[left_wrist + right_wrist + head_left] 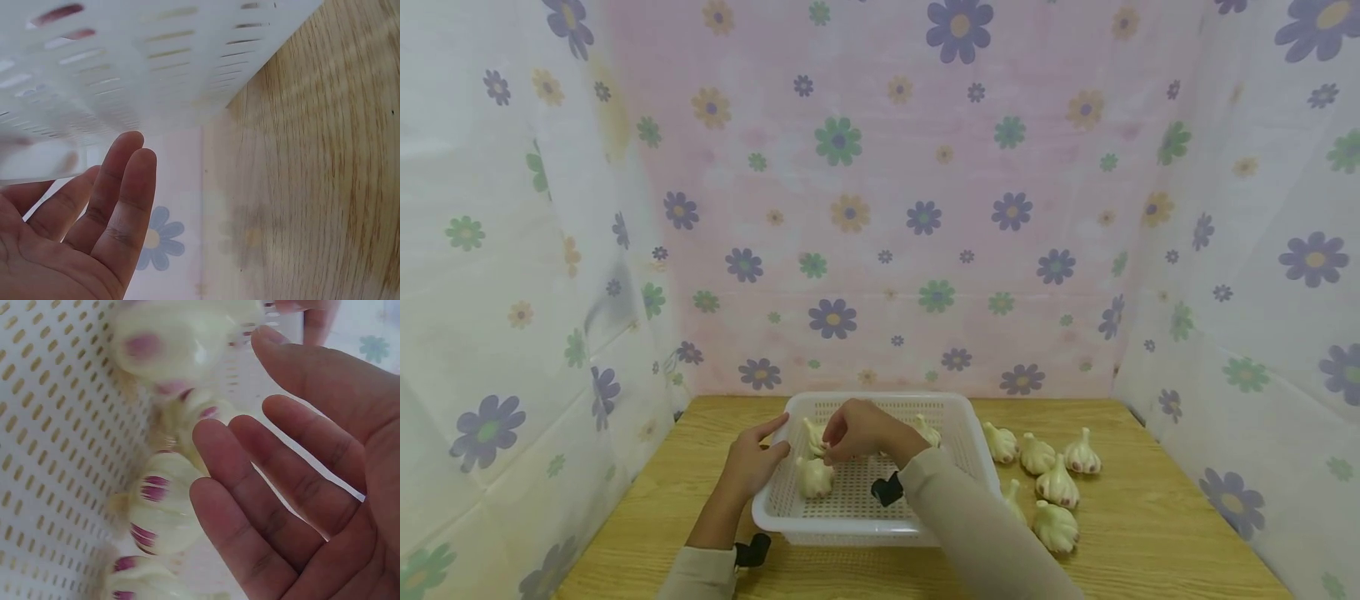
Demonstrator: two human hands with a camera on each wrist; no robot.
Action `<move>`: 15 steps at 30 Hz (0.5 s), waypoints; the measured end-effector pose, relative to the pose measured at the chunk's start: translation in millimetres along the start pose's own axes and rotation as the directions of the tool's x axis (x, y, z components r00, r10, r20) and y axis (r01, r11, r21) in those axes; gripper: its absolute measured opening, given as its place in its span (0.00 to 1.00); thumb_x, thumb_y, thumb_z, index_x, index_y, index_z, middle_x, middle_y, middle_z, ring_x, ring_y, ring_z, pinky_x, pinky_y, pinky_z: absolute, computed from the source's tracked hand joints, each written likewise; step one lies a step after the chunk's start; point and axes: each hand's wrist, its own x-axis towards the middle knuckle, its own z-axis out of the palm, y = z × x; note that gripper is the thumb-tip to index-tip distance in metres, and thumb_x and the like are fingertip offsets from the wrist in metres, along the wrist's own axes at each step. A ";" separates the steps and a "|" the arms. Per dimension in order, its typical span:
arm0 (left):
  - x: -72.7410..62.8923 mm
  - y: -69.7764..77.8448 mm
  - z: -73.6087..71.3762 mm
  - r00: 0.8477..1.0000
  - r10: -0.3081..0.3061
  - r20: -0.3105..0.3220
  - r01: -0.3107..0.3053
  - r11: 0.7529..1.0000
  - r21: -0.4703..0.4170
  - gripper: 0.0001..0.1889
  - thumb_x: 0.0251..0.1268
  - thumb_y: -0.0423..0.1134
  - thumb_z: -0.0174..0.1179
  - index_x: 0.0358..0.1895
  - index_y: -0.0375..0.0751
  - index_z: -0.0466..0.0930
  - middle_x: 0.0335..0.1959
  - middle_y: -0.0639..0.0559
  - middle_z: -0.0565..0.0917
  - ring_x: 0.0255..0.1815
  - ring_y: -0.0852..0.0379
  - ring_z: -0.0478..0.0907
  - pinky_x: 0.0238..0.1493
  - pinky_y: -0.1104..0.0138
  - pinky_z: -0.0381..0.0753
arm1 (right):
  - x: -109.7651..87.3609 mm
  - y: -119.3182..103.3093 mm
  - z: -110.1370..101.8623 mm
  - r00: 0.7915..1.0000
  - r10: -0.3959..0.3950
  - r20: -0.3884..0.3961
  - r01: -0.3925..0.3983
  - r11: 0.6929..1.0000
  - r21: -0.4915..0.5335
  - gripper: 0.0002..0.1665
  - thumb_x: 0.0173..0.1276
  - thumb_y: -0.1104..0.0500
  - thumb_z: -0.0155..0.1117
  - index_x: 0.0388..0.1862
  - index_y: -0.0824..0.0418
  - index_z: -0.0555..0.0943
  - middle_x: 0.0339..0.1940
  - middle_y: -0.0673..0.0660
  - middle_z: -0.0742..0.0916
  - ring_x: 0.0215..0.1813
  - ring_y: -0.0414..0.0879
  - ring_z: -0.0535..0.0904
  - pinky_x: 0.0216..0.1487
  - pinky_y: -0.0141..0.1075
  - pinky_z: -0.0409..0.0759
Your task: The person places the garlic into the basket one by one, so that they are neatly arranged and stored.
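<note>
A white perforated plastic basket [880, 527] holds several garlic bulbs, among them a bulb [815, 477] at its near left and another [928, 430] toward the back right. My right hand [865, 429] is over the left part of the basket. In the right wrist view its fingers are loosely bent and hold nothing, with the thumb tip beside a blurred garlic bulb [175, 340]. My left hand [752, 458] rests at the basket's left rim, thumb over the edge. From the left wrist, its fingers [128, 194] look nearly straight beside the outer wall.
To the right of the basket, several garlic bulbs [1057, 483] lie on the wooden table [1150, 517]. My right forearm crosses the basket's near right corner and hides part of it. A flower-printed sheet [887, 208] encloses the back and both sides.
</note>
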 end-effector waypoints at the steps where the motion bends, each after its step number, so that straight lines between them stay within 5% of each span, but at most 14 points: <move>1: -0.1 0.4 -0.1 1.000 -0.001 0.001 0.001 1.000 -0.001 0.31 0.67 0.39 0.60 0.75 0.52 0.74 0.67 0.31 0.79 0.42 0.50 0.89 0.31 0.59 0.88 | -1.6 -1.7 -2.2 1.000 -0.004 0.001 0.004 1.000 -0.013 0.17 0.54 0.58 0.84 0.43 0.60 0.90 0.33 0.47 0.89 0.32 0.43 0.86 0.35 0.36 0.86; 15: -0.9 -0.4 -0.8 1.000 0.006 0.007 -0.006 1.000 -0.014 0.31 0.67 0.39 0.60 0.75 0.52 0.73 0.70 0.32 0.76 0.44 0.47 0.89 0.30 0.58 0.88 | -31.3 -3.7 -33.9 0.996 -0.084 -0.001 0.083 0.989 -0.121 0.20 0.57 0.48 0.82 0.47 0.53 0.91 0.46 0.51 0.91 0.46 0.41 0.85 0.48 0.37 0.85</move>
